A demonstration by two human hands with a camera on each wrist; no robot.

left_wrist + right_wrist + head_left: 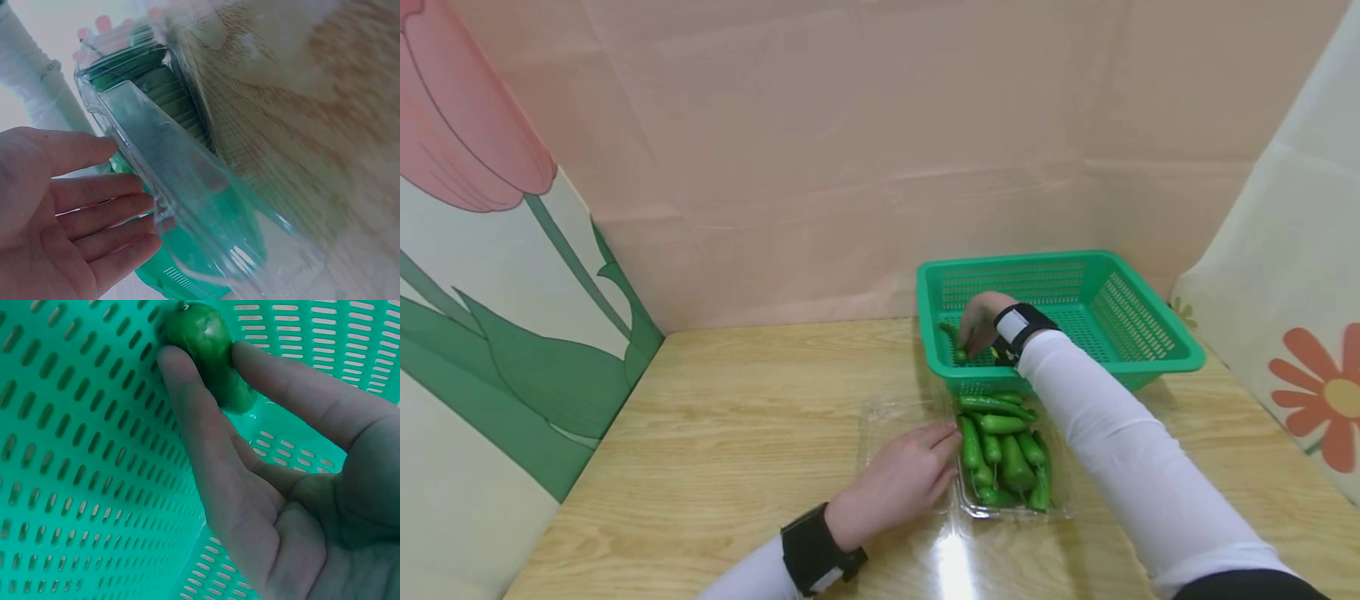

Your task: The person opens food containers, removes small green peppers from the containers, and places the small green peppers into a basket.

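Note:
Inside the green plastic basket (pixel 1150 367), at its left end, my right hand (pixel 987 321) reaches down. Thumb and index finger pinch a green pepper (pixel 203 344) from two sides, close to the slotted basket wall; its stem end points up in the right wrist view. Before the basket stands a clear plastic clamshell box (pixel 1000 513) filled with several green peppers (pixel 1015 467). My left hand (pixel 904 468) rests at the box's left edge, its fingers nearly straight and loosely spread; in the left wrist view the fingertips (pixel 149 240) are right at the clear rim.
The box's transparent lid (pixel 880 421) lies folded out to the left, partly under my left hand. A wooden table (pixel 722 417) carries everything. A pinkish cloth (pixel 775 167) hangs behind, with flower-printed sheets (pixel 1247 275) at the sides.

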